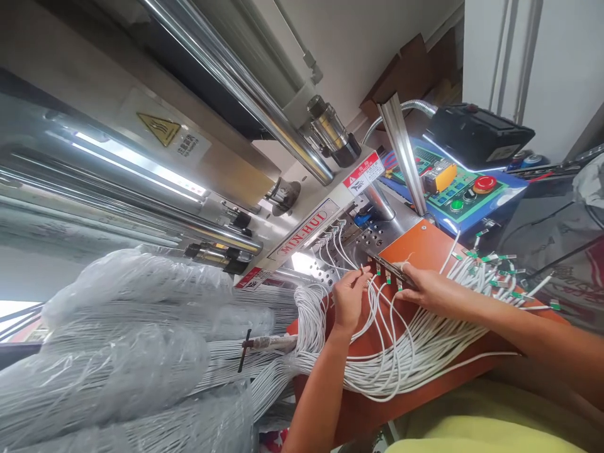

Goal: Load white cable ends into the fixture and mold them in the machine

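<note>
My left hand [348,299] pinches a thin white cable end beside a dark metal bar [389,267]. The right end of that bar is in my right hand [425,289], its fingers closed round it. Several small green-and-silver connectors [388,277] hang along the bar's lower edge, with white cables looping down from them. Under both hands a large bundle of white cables [377,374] lies across the orange table [425,242]. More connector ends [500,267] fan out to the right of my right hand.
A machine with a MIN-HUI label [304,233] and steel rods stands ahead and left. The blue control panel [500,195] has a red button. Plastic-wrapped cable bundles [117,340] fill the lower left, near a clamp [244,350].
</note>
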`<state>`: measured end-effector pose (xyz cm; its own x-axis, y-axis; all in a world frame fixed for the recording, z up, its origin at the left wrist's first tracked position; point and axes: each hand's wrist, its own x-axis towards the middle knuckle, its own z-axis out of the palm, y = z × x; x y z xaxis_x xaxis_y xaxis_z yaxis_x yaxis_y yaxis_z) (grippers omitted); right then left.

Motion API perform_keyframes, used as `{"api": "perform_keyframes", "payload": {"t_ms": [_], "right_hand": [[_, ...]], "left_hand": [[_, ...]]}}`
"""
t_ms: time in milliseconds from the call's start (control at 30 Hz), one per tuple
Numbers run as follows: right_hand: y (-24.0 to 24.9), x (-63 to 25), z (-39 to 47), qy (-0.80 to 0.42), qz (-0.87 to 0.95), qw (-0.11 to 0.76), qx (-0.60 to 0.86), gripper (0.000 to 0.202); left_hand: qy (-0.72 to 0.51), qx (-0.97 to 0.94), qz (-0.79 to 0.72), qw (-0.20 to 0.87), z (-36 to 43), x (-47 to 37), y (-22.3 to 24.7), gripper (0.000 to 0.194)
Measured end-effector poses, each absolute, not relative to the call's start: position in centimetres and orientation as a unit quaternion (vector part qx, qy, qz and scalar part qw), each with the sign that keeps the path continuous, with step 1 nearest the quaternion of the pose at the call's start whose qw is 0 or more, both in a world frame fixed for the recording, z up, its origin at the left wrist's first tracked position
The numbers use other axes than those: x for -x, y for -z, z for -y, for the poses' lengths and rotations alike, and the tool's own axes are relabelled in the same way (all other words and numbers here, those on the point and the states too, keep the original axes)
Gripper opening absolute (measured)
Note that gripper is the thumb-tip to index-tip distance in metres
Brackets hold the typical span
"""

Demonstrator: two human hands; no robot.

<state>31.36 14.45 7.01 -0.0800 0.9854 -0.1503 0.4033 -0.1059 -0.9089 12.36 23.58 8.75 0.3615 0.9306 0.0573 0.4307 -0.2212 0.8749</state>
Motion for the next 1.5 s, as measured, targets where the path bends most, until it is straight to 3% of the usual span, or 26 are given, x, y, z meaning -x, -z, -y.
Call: {"api": "perform_keyframes", "payload": {"t_ms": [267, 567, 900, 1033, 1500], "right_hand": [[-6.8, -31.4, -14.4, -0.443, 0.584, 0.341, 0.589, 0.046], [-7.4, -31.5, -14.4, -0.458, 0.579, 0.335, 0.586, 0.050], [-6.9, -31.5, -14.4, -0.470, 0.571, 0.345, 0.577, 0.052], [-6.9, -31.5, -14.4, -0.469, 0.574, 0.349, 0.573, 0.053], [-7.3, -31.6, -14.3, -0.471, 0.572, 0.346, 0.576, 0.053]], "left_hand": [[-0.377, -0.539, -0.510, 0.555, -24.5, -12.2, -7.8, 0.036], [-0.436, -0.518, -0.455, 0.578, -24.6, -13.3, -8.8, 0.024], [-0.329, -0.749, -0.444, 0.366, -24.5, -12.8, -8.6, 0.011], [-0.297, -0.808, -0.414, 0.297, -24.7, -12.7, -8.3, 0.015], [-0.309, -0.821, -0.397, 0.269, -24.9, -12.6, -7.3, 0.024]]}}
